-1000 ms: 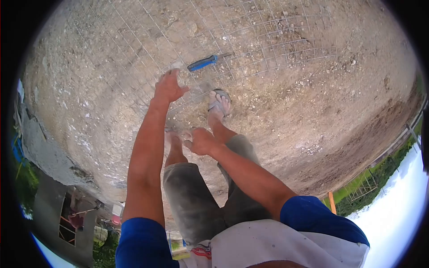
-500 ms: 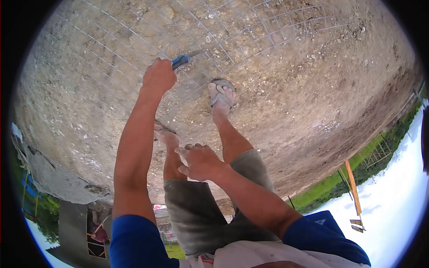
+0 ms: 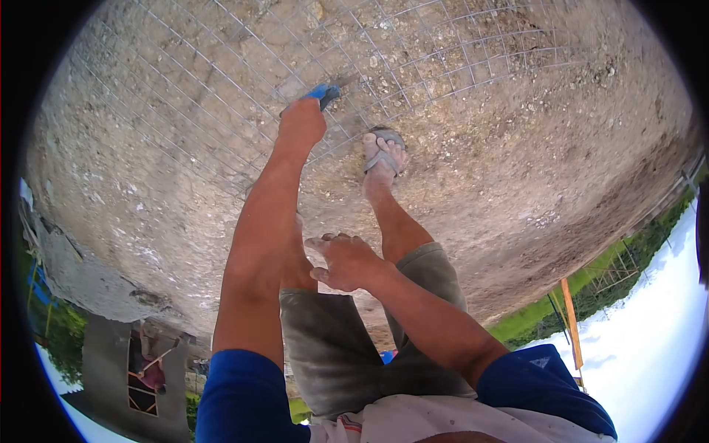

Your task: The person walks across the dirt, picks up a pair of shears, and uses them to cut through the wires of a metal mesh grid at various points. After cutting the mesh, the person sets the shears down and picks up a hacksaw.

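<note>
My left hand [image 3: 303, 122] is closed around the blue-and-dark handle of a hand tool [image 3: 323, 94]. A narrow metal end extends from the handle over the wire mesh [image 3: 369, 44], and its exact kind is hard to make out. The mesh lies on bare, stony ground. Held in front of my shorts, my right hand [image 3: 347, 262] is empty, with thumb and forefinger apart and the other fingers loosely bent. One sandalled foot [image 3: 384, 155] stands by the mesh's near edge. My left arm hides most of my other leg and foot.
Rough soil [image 3: 502, 170] with pale stones spreads around me. A grey mound [image 3: 96, 273] lies at the left edge. Behind me are a grey wall [image 3: 107, 365] with an opening, a person [image 3: 153, 375] holding a pole, an orange post [image 3: 571, 321] and green grass [image 3: 528, 321].
My left hand has moved right with the tool, and the forearm now covers my other foot. My right hand and visible foot appear slightly farther right as the view shifts.
</note>
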### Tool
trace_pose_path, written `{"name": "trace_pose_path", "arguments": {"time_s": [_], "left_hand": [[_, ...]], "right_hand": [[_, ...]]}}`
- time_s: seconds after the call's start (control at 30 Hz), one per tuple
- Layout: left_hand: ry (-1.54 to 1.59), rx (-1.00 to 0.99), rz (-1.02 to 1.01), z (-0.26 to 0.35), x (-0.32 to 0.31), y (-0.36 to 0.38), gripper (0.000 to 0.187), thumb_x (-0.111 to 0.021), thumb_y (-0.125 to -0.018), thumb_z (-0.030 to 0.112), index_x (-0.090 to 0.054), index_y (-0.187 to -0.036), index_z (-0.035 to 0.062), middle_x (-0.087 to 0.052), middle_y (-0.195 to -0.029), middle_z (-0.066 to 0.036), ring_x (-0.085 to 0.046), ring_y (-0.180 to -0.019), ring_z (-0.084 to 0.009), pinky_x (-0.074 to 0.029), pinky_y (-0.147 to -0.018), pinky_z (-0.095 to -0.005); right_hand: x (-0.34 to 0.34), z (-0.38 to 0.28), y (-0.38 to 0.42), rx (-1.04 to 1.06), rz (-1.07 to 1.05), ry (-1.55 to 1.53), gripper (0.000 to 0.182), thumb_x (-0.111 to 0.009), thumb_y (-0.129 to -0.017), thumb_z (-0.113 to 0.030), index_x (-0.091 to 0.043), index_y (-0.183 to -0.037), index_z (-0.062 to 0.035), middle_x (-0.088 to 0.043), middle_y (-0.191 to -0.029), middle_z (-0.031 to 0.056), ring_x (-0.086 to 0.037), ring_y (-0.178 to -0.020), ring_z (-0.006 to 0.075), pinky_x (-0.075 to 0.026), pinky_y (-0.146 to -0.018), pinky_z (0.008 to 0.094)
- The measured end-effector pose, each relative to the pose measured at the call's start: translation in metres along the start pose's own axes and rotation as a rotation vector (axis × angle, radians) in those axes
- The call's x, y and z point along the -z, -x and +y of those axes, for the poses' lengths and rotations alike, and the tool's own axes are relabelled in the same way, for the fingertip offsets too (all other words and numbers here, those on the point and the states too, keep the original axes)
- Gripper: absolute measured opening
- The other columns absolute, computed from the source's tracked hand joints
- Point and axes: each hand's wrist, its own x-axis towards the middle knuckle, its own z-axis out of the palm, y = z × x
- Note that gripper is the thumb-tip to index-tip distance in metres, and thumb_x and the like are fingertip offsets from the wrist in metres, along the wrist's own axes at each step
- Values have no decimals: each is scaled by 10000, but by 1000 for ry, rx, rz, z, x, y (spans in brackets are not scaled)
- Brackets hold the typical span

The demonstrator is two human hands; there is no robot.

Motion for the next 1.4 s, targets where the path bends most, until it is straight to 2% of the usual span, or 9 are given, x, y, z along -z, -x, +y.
{"name": "trace_pose_path", "arguments": {"time_s": [0.27, 0.6, 0.73, 0.8, 0.9, 1.07, 1.23, 1.3, 1.4], "left_hand": [[27, -104, -25, -7, -3, -15, 302, -629, -824, 267, -623, -933, -15, -630, -894, -252, -598, -888, -419, -471, -787, -477], [37, 25, -39, 0, -9, -26, 267, -612, -837, 288, -652, -967, 59, -651, -932, -196, -611, -923, -371, -487, -816, -452], [16, 42, -32, 3, -16, -22, 276, -617, -832, 312, -649, -959, 69, -653, -940, -187, -616, -897, -374, -491, -793, -463], [23, 43, -36, 2, -11, -20, 281, -614, -834, 317, -650, -957, 67, -652, -944, -190, -616, -905, -373, -492, -796, -463], [39, 25, -40, 3, -10, -17, 287, -611, -836, 320, -653, -942, 56, -647, -932, -205, -615, -905, -378, -491, -796, -463], [13, -16, -31, 2, -11, -19, 304, -613, -831, 327, -657, -914, 38, -644, -917, -214, -615, -894, -388, -492, -794, -462], [17, 48, -89, 31, 24, 5, 260, -625, -818, 242, -656, -935, 13, -650, -948, -218, -626, -921, -380, -504, -812, -440], [12, 78, -122, 44, 27, 12, 237, -622, -812, 199, -659, -947, 8, -653, -971, -217, -631, -937, -376, -508, -823, -430], [42, 99, -109, 48, 28, 8, 223, -617, -794, 156, -658, -939, -8, -653, -973, -226, -634, -935, -379, -509, -825, -429]], "right_hand": [[7, 0, 6, 49, 24, 2, 571, -580, -847, -298, -429, -1345, -63, -534, -1267, 172, -507, -1161, 364, -389, -989, 455], [20, -2, 21, 243, 63, 47, 539, -638, -819, -299, -489, -1277, -57, -564, -1199, 174, -543, -1110, 334, -410, -954, 437], [111, 50, -3, 18, 497, -198, 520, -682, -785, -318, -535, -1205, -49, -605, -1107, 218, -599, -984, 352, -467, -862, 405], [168, 117, -67, -18, 957, 217, 572, -670, -794, -301, -496, -1244, 5, -593, -1145, 243, -576, -1065, 379, -460, -908, 402], [208, 171, -135, -127, 801, 411, 622, -631, -832, -350, -440, -1336, -37, -411, -1393, 219, -394, -1299, 328, -351, -1057, 377], [214, 206, -183, -274, 548, 726, 551, -518, -899, -414, -430, -1375, -150, -365, -1443, 162, -233, -1389, 253, -327, -1080, 357], [203, 213, -180, -83, 849, 351, 732, -643, -803, -389, -302, -1361, -59, -600, -1170, 183, -533, -1144, 343, -289, -1053, 457], [198, 158, -138, -190, 797, 67, 625, -675, -781, -360, -391, -1260, -78, -611, -1111, 194, -564, -1085, 349, -343, -1012, 434], [197, 157, -136, -167, 840, 42, 512, -690, -772, -344, -426, -1127, -88, -618, -1035, 197, -589, -1012, 355, -394, -947, 412]]}}
